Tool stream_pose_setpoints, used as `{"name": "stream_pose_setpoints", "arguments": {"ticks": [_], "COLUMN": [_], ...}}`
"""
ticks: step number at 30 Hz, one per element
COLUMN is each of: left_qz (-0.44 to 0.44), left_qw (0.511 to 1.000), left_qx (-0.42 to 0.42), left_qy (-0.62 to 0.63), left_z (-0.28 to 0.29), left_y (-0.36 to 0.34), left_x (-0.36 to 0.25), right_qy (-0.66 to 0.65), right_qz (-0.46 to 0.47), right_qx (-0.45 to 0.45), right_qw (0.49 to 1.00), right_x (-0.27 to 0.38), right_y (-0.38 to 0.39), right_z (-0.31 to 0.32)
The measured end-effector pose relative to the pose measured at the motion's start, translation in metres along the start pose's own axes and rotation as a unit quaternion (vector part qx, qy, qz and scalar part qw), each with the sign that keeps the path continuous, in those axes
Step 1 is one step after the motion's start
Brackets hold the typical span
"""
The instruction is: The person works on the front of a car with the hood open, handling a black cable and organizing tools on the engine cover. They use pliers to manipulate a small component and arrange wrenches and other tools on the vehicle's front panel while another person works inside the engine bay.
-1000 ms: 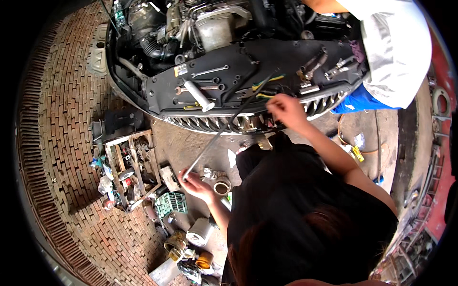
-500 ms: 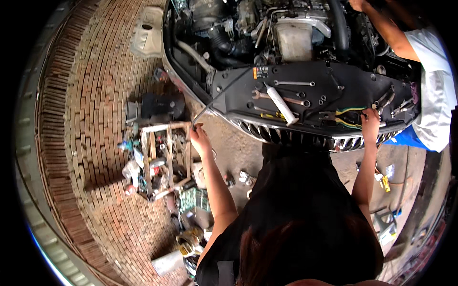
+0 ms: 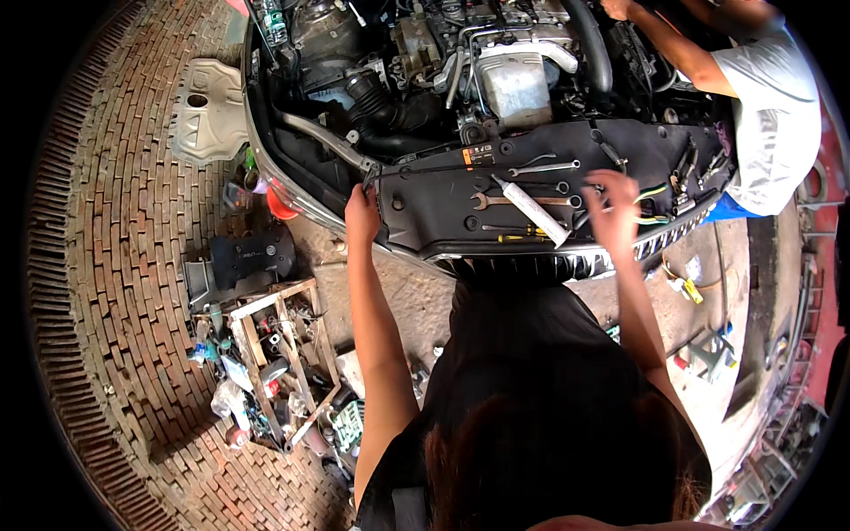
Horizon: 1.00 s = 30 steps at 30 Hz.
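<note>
My left hand (image 3: 361,214) is closed round the near end of a long thin dark rod (image 3: 443,170) at the left of the car's front. The rod lies across the black plastic cover (image 3: 425,208), and its bent far end shows near the wrenches. My right hand (image 3: 613,211) hovers over the cover, smeared by motion, so its fingers' grip is unclear. Beneath and beside it are pliers with green and yellow handles (image 3: 653,192), partly hidden. Left of that hand lie a white tube (image 3: 533,212), a combination wrench (image 3: 544,168), a larger wrench (image 3: 522,202) and a yellow-handled screwdriver (image 3: 518,238).
Beyond the cover is the open engine bay (image 3: 518,84). A co-worker in a white shirt (image 3: 770,115) reaches in from the right. More tools (image 3: 686,173) lie at the cover's right. A wooden crate (image 3: 283,301) of parts and a beige panel (image 3: 208,128) are on the brick floor.
My left hand has moved forward with the rod, which now lies flatter across the cover. My right hand has left the pliers' handles and moved left. The view has shifted.
</note>
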State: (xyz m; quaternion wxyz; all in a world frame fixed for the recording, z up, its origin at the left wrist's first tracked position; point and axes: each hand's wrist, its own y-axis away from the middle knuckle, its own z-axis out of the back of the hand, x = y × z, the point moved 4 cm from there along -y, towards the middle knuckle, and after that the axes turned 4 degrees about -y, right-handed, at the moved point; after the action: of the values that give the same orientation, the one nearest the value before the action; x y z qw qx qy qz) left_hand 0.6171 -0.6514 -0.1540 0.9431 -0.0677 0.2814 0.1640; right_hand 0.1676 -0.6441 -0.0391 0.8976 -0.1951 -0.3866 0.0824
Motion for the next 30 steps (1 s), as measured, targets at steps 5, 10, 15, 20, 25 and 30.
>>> {"name": "stream_pose_setpoints", "arguments": {"ticks": [5,10,15,20,25,30], "left_qz": [-0.030,-0.119,-0.126,-0.109,-0.112,-0.244], "left_qw": [0.999,0.991,0.987,0.985,0.978,0.967], "left_qx": [0.002,-0.059,-0.096,-0.132,-0.179,-0.065], "left_qy": [0.036,-0.009,-0.011,0.005,-0.004,0.023], "left_z": [-0.025,-0.032,-0.034,-0.040,-0.039,-0.054], "left_y": [-0.013,0.018,0.028,0.037,0.052,0.050], "left_x": [-0.027,-0.037,-0.033,-0.037,-0.071,-0.139], "right_qy": [-0.130,-0.090,-0.011,-0.078,-0.102,-0.009], "right_qz": [0.135,0.214,0.252,0.230,0.128,-0.017], "right_qx": [0.247,0.313,0.300,0.319,0.210,0.094], "right_qw": [0.951,0.921,0.920,0.916,0.964,0.995], "right_x": [0.072,0.088,0.073,0.073,0.028,-0.047], "right_y": [0.006,0.011,0.010,0.013,0.013,0.006], "right_z": [-0.120,-0.197,-0.232,-0.199,-0.109,-0.052]}}
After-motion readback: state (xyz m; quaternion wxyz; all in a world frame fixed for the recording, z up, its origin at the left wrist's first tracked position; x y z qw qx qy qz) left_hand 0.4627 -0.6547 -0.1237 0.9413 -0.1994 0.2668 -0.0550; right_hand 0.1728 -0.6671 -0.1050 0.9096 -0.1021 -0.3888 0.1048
